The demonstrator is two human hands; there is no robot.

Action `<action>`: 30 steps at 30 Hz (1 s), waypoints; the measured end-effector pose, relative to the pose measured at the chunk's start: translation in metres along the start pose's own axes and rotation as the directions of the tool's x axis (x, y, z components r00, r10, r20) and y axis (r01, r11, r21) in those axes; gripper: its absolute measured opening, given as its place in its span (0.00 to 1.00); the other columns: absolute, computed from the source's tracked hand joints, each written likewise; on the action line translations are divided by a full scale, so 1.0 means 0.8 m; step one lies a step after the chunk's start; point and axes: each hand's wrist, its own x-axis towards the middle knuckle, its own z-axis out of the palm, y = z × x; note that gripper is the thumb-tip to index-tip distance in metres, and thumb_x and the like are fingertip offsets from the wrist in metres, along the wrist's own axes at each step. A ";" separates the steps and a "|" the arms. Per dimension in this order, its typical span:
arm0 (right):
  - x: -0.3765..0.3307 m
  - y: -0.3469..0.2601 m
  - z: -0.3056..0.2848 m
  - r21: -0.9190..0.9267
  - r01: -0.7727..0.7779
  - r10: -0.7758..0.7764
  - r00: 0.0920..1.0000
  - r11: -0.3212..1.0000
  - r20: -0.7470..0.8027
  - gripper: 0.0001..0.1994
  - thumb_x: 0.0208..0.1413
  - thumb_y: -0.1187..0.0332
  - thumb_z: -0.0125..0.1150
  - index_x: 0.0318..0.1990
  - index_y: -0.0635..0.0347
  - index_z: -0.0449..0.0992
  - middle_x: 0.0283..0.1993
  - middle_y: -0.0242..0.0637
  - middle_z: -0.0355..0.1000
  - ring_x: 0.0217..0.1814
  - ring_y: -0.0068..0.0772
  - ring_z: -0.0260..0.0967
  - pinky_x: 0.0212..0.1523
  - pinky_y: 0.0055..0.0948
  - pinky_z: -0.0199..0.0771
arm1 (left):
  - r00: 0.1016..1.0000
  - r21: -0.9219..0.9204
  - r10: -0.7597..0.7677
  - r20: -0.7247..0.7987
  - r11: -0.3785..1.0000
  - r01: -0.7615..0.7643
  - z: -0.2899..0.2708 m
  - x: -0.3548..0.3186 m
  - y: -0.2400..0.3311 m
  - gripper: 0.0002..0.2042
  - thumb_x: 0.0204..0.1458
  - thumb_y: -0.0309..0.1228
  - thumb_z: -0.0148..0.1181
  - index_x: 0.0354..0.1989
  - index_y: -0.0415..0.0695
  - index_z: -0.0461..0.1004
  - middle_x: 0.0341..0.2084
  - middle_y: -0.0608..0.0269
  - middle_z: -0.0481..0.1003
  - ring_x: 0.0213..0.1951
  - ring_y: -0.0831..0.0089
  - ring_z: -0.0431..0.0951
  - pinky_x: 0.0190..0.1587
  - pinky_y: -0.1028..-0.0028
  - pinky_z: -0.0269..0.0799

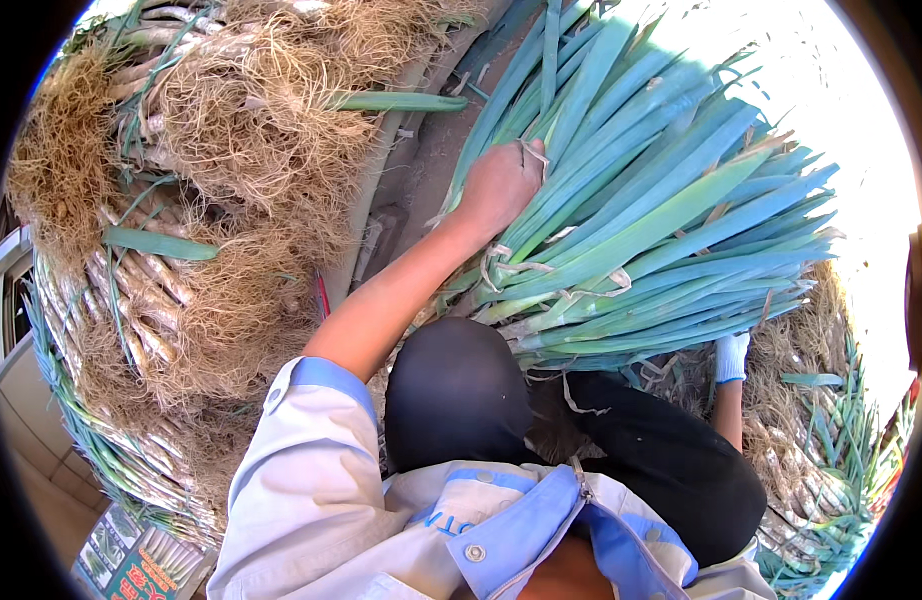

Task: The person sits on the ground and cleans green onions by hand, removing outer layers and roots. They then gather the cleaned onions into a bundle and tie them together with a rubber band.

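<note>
A large bundle of green onions (621, 230) lies across my knees and in front of them, its long blue-green leaves fanning to the upper right. Pale dry tie strips (506, 268) wrap round it near the stem end. My bare left hand (503, 190) is closed at the bundle's far left edge, gripping leaves, with a pale strip looped by its knuckles. Below the leaf tips on the right is my right hand (731, 357) in a white glove with a blue cuff. Its fingers are hidden by the leaves and glare.
To the left rises a tall stack of green onions (271, 130) with tangled brown roots outward. More onions (801, 470) lie low at the right. A printed carton (146, 555) stands at the lower left. A thin red object (323, 295) lies by my left forearm. Glare washes out the upper right.
</note>
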 end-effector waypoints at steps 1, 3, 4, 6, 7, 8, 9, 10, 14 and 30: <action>0.005 -0.049 0.025 0.125 -0.152 0.140 0.985 0.980 0.100 0.26 0.55 0.69 0.68 0.59 0.68 0.69 0.54 0.40 0.74 0.51 0.36 0.73 0.52 0.32 0.74 | 0.997 0.038 -0.033 -0.064 0.999 0.035 -0.023 -0.006 -0.024 0.29 0.66 0.46 0.40 0.28 0.32 0.78 0.31 0.31 0.75 0.38 0.34 0.75 0.44 0.45 0.68; 0.000 -0.091 0.018 0.274 -0.350 0.312 0.934 0.896 0.174 0.24 0.55 0.69 0.69 0.57 0.70 0.70 0.51 0.37 0.75 0.45 0.32 0.73 0.47 0.29 0.75 | 0.990 0.049 -0.016 -0.139 0.999 0.023 -0.042 0.001 -0.040 0.27 0.66 0.45 0.41 0.30 0.32 0.78 0.34 0.31 0.76 0.43 0.36 0.75 0.47 0.46 0.67; -0.005 -0.093 0.013 0.340 -0.381 0.341 0.924 0.860 0.174 0.23 0.56 0.70 0.68 0.57 0.69 0.70 0.50 0.35 0.75 0.44 0.28 0.72 0.44 0.27 0.74 | 0.978 -0.073 -0.126 -0.165 0.991 0.115 -0.048 0.004 -0.040 0.25 0.65 0.43 0.42 0.34 0.31 0.77 0.38 0.30 0.76 0.46 0.37 0.75 0.50 0.48 0.66; -0.015 -0.127 0.010 0.375 -0.353 0.298 0.934 0.857 0.200 0.18 0.61 0.69 0.63 0.56 0.68 0.71 0.49 0.32 0.74 0.46 0.24 0.70 0.47 0.26 0.72 | 0.935 -0.165 -0.273 -0.227 0.957 0.239 -0.046 0.024 -0.081 0.25 0.63 0.44 0.44 0.37 0.30 0.77 0.40 0.30 0.76 0.47 0.38 0.75 0.52 0.50 0.67; -0.019 -0.129 0.004 0.402 -0.338 0.286 0.940 0.851 0.184 0.20 0.62 0.67 0.61 0.58 0.67 0.70 0.50 0.32 0.73 0.47 0.24 0.69 0.50 0.28 0.70 | 0.905 -0.214 -0.346 -0.248 0.931 0.297 -0.039 0.040 -0.105 0.25 0.62 0.44 0.45 0.38 0.29 0.77 0.40 0.30 0.76 0.48 0.38 0.75 0.53 0.51 0.68; -0.024 -0.129 -0.002 0.428 -0.323 0.276 0.946 0.844 0.168 0.21 0.63 0.64 0.60 0.59 0.66 0.70 0.51 0.32 0.73 0.49 0.25 0.68 0.52 0.29 0.68 | 0.913 -0.138 -0.358 -0.193 0.932 0.336 -0.029 0.058 -0.129 0.25 0.61 0.44 0.46 0.38 0.28 0.77 0.41 0.29 0.76 0.49 0.39 0.75 0.53 0.52 0.68; -0.026 -0.127 -0.007 0.455 -0.303 0.265 0.953 0.837 0.147 0.22 0.64 0.61 0.59 0.60 0.64 0.69 0.52 0.32 0.72 0.51 0.25 0.67 0.55 0.31 0.66 | 0.919 -0.059 -0.369 -0.140 0.929 0.364 -0.018 0.083 -0.149 0.26 0.60 0.45 0.48 0.39 0.28 0.77 0.42 0.29 0.75 0.50 0.39 0.75 0.54 0.52 0.68; -0.033 -0.132 -0.003 0.636 -0.301 0.321 0.943 0.710 0.088 0.21 0.67 0.56 0.55 0.58 0.64 0.71 0.54 0.35 0.71 0.55 0.25 0.65 0.58 0.30 0.64 | 0.919 0.021 -0.384 -0.085 0.922 0.387 -0.011 0.105 -0.161 0.26 0.59 0.45 0.49 0.40 0.27 0.77 0.42 0.28 0.75 0.51 0.40 0.75 0.55 0.53 0.68; -0.054 -0.153 -0.025 0.846 -0.334 0.383 0.908 0.415 0.170 0.26 0.68 0.53 0.48 0.62 0.65 0.67 0.60 0.42 0.69 0.61 0.34 0.65 0.62 0.38 0.61 | 0.872 0.024 -0.470 -0.139 0.878 0.478 -0.001 0.155 -0.166 0.27 0.55 0.46 0.52 0.42 0.27 0.78 0.44 0.29 0.75 0.51 0.41 0.76 0.56 0.55 0.70; -0.086 -0.124 0.019 -0.238 -0.314 0.280 0.946 0.919 -0.165 0.14 0.53 0.70 0.64 0.47 0.66 0.75 0.43 0.45 0.72 0.42 0.44 0.71 0.48 0.38 0.70 | 0.938 -0.482 -0.279 -0.204 0.863 0.152 0.000 0.145 -0.173 0.16 0.44 0.35 0.61 0.20 0.31 0.76 0.16 0.51 0.75 0.22 0.67 0.75 0.31 0.64 0.69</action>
